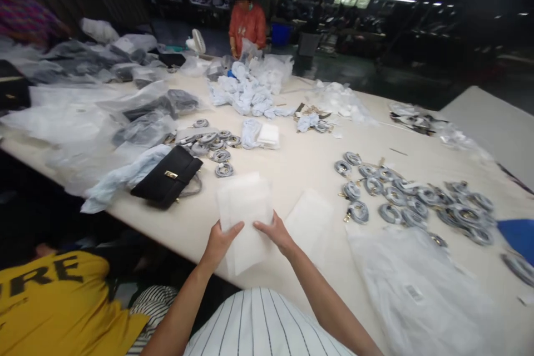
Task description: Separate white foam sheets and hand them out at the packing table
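Note:
Between my two hands is a small stack of thin white foam sheets [246, 206], held upright over the near edge of the table. My left hand [219, 242] grips the left side, thumb on the front and fingers hidden behind. On the right side, my right hand [275, 232] pinches the stack the same way. More white sheets [309, 222] lie flat on the table just right of my right hand. A black handbag [167, 176] with a gold clasp rests to the left of my left hand, on pale blue cloth [125, 173].
Coiled grey straps [394, 194] spread over the right of the table [300, 164]; more coils [208, 143] lie left of centre. A clear plastic bag [421, 289] is near right. Wrapped items pile up left. A person in yellow [62, 300] sits close left; another in orange [247, 25] stands opposite.

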Motion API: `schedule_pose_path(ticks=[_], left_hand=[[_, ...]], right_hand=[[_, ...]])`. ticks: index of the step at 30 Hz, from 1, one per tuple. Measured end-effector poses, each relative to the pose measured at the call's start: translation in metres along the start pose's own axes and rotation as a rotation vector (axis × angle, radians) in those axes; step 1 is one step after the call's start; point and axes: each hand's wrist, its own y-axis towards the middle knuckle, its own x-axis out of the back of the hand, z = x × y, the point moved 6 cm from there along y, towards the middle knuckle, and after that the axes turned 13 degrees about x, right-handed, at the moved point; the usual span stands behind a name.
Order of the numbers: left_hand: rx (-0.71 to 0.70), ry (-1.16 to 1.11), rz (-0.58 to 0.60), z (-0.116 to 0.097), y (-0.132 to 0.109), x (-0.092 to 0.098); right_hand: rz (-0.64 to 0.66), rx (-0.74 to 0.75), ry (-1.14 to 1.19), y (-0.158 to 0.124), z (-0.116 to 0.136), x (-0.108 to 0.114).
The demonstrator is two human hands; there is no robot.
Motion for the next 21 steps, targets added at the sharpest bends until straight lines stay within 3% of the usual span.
schedule_pose_path(ticks=[4, 8, 10, 16, 18, 21], left_hand=[[0.119, -0.019, 0.083, 0.009, 0.005, -0.011], [0.082, 0.132, 0.073, 0.011, 0.009, -0.021], [0.043, 0.195, 0.085, 0.014, 0.009, -0.030], [-0.004, 0.285, 0.195, 0.026, 0.032, -0.066], [-0.020, 0.368, 0.208, 0.028, 0.052, -0.085], [-0.031, 0.488, 0.266, 0.035, 0.085, -0.127]], right_hand=[[0.092, 0.012, 0.277, -0.011, 0.013, -0.008], [0.071, -0.039, 0.326, -0.023, 0.005, 0.014], [-0.067, -0.051, 0.296, -0.030, -0.005, 0.045], [-0.610, -0.027, 0.123, -0.059, -0.043, 0.177], [-0.693, -0.060, 0.061, -0.065, -0.058, 0.209], [-0.762, -0.108, -0.064, -0.069, -0.077, 0.239]])
